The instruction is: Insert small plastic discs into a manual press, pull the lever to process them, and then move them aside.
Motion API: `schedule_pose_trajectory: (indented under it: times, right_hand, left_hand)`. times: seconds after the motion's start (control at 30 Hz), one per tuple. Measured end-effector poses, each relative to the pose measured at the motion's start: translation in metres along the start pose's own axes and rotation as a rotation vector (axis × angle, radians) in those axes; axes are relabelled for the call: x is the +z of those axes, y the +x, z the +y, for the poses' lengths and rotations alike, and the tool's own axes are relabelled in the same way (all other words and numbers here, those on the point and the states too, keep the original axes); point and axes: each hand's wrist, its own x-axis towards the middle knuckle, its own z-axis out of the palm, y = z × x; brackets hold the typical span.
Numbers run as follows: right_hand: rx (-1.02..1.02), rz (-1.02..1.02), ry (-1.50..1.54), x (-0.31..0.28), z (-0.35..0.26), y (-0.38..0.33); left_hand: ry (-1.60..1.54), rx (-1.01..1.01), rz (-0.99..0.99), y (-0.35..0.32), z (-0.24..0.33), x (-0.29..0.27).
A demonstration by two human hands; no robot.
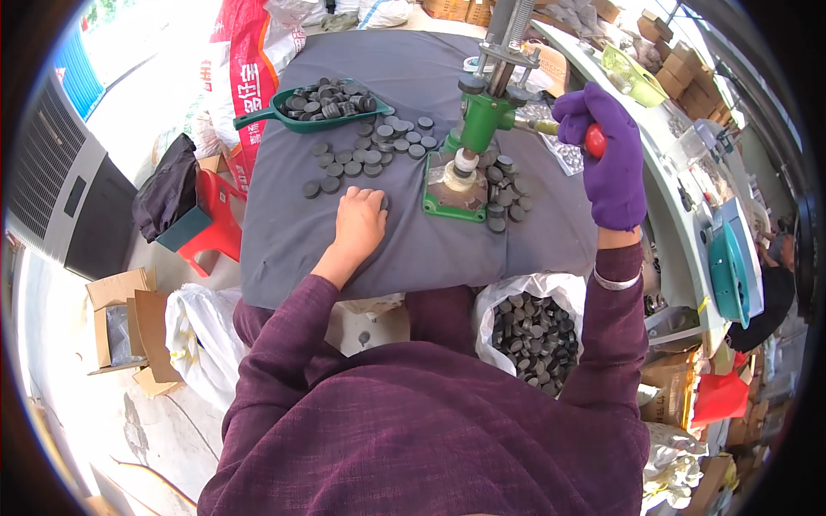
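My right hand [609, 150], in a purple glove, is closed around the red knob [594, 140] of a lever on a green hand press [482, 125]. The press stands upright on the cloth-covered table, its white-tipped ram [465, 162] low over the base plate. Bare, with curled fingers, my left hand [360, 222] rests on the cloth left of the press. The edge of a dark round disc [385, 203] shows at its fingers; the rest is hidden. Loose dark discs [353, 163] lie beyond this hand, and more discs [509, 191] are heaped right of the press.
A green scoop [318, 126] full of discs sits at the table's far left. By my legs, a white sack [486, 322] holds many discs. A red stool [219, 228] and cardboard boxes stand left; a long bench [667, 202] with a green basket [632, 76] runs along the right.
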Motion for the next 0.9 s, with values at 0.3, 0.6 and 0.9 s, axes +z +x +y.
schedule_pose_trajectory:
  times: [0.3,0.6,0.9]
  right_hand:
    - [-0.066,0.010,-0.004,-0.006,0.009,0.005]
    - [-0.148,-0.016,-0.076,-0.014,0.021,-0.002]
    - [-0.394,-0.165,-0.375,-0.004,0.085,-0.088]
  left_hand:
    - [-0.466,-0.075,0.097,0.065,0.063,0.041]
    - [-0.519,-0.167,0.096,0.087,0.088,0.069]
    - [-0.642,-0.146,0.031,0.070,0.071,0.051]
